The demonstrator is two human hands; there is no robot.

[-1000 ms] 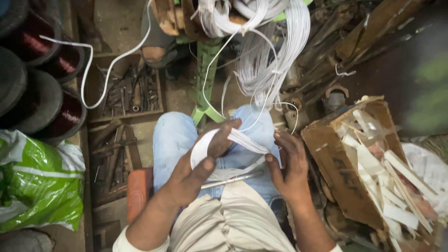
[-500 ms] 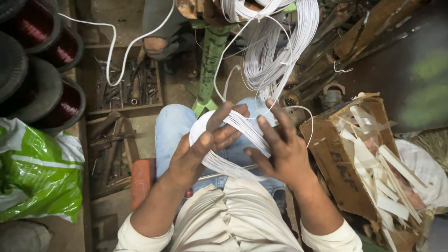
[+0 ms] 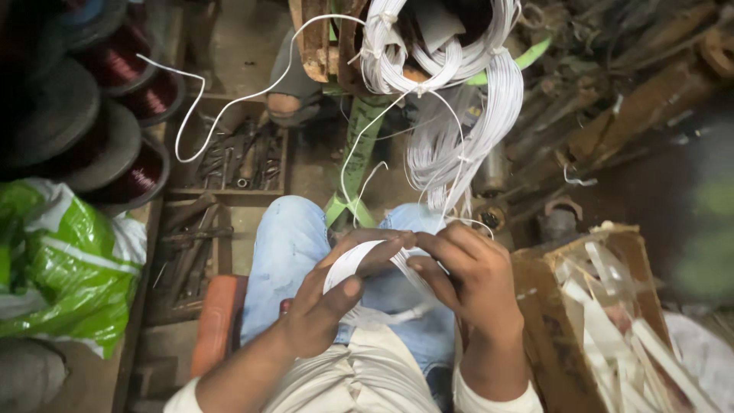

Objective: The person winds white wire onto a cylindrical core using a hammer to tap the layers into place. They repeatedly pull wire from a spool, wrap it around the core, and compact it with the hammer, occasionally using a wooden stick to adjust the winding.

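White strips sat bent over the lap, both hands closed on them: left hand pinched the curve, right hand gripped beside it. Brown cardboard box stood right, green bag left.

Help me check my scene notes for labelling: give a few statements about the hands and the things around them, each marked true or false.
1. Both hands hold a white strip: true; the left hand and right hand grip the white strip over the lap.
2. The cardboard box is on the person's left: false; it is on the right, holding white strips.
3. A green plastic bag lies at the left: true.
4. The spools carry blue wire: false; it is reddish.
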